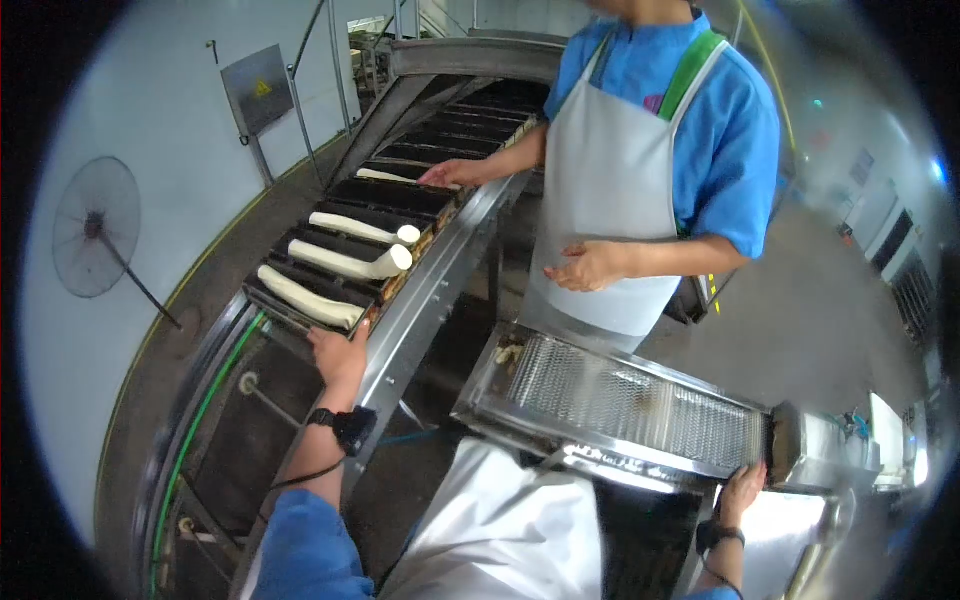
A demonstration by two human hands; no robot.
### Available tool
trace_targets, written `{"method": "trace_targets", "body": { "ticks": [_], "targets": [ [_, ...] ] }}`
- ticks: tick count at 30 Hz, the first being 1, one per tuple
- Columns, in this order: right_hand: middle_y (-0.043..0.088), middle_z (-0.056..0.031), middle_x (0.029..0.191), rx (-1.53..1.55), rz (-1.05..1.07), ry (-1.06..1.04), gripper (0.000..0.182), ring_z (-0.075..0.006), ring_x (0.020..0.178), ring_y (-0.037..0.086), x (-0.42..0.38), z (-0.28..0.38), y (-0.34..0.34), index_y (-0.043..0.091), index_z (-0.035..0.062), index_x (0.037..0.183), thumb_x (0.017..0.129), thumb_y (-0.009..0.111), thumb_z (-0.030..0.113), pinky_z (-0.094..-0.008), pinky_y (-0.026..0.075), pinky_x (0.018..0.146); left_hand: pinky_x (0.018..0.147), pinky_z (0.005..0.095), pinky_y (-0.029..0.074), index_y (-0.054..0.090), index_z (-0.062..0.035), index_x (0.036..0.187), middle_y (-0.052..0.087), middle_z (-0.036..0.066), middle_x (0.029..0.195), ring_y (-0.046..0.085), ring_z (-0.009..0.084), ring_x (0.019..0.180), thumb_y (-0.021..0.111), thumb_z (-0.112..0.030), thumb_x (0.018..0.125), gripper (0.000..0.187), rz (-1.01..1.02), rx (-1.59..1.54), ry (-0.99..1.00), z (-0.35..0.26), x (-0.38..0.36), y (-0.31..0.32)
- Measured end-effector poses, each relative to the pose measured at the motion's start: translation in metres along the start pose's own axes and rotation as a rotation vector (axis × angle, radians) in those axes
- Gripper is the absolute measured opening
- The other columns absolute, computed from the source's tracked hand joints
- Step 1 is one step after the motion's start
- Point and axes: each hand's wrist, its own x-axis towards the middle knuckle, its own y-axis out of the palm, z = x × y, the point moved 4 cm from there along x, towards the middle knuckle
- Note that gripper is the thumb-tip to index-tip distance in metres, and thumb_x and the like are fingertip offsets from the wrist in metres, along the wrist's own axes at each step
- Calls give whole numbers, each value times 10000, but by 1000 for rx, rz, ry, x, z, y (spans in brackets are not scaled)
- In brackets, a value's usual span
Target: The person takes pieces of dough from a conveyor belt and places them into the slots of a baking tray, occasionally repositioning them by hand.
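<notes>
My left hand (340, 355) touches the near end of a row of dark baking pans (275, 290), its thumb and fingers apart. Just above those fingers lies a long pale dough strip (308, 298) in the closest pan. A second dough strip (340, 262) and a third dough strip (355, 226) lie beyond it, their rounded ends reaching over the pan edge. My right hand (742, 490) rests on the outer end of a metal mesh conveyor (620, 400), fingers extended and holding nothing. Both my wrists carry dark bands.
A co-worker in a white apron (610, 190) stands opposite, one hand (455, 173) by a farther dough strip (388, 176), the other hand (590, 266) above the mesh conveyor. The pans' conveyor has a metal side rail (430, 275). A round fan (95, 225) stands at left.
</notes>
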Motion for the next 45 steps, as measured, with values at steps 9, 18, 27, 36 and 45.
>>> {"method": "trace_targets", "body": {
  "ticks": [9, 18, 27, 36, 45],
  "targets": [
    [472, -277, 1364, 107, -30, 66, 535, -407, 1267, 450, 63, -10, -3, 398, -87, 1365, 872, 544, 63, -446, 346, 1094, 1166, 413, 242, 201, 271, 1360, 267, 443, 1429, 260, 482, 1394, 689, -521, 828, 1072, 16, -52, 19, -9, -12, -30],
    [353, -247, 1478, 114, 22, -4, 678, -378, 1357, 371, 138, 8, -26, 309, -25, 1450, 821, 556, 26, -430, 320, 1124, 1181, 411, 171, 252, 146, 1427, 292, 324, 1487, 265, 409, 1410, 585, -329, 954, 748, -317, -138, -12, -19, -19, -88],
    [443, -256, 1403, -107, 303, -374, 603, -394, 1376, 334, 228, 38, -42, 424, -39, 1368, 767, 457, -81, -503, 234, 1155, 1072, 378, 359, 261, 50, 1481, 431, 338, 1401, 456, 369, 1304, 642, -312, 916, 772, 69, -371, 53, -168, -3, -103],
    [593, -178, 1169, -131, 397, -473, 677, -373, 1130, 557, 290, 41, 39, 444, -26, 1275, 635, 661, 15, -556, 411, 908, 983, 356, 461, 402, 10, 1423, 514, 223, 1343, 515, 291, 1231, 659, -199, 904, 616, 311, -758, 115, -99, 66, -59],
    [627, -111, 1110, -176, 519, -640, 396, -369, 1179, 497, 295, 137, 39, 583, 67, 1066, 711, 741, 146, -540, 444, 802, 769, 401, 448, 467, -45, 1347, 494, 114, 1293, 548, 283, 972, 617, -376, 879, 593, -236, -1046, -554, -138, 73, -149]
  ]
}}
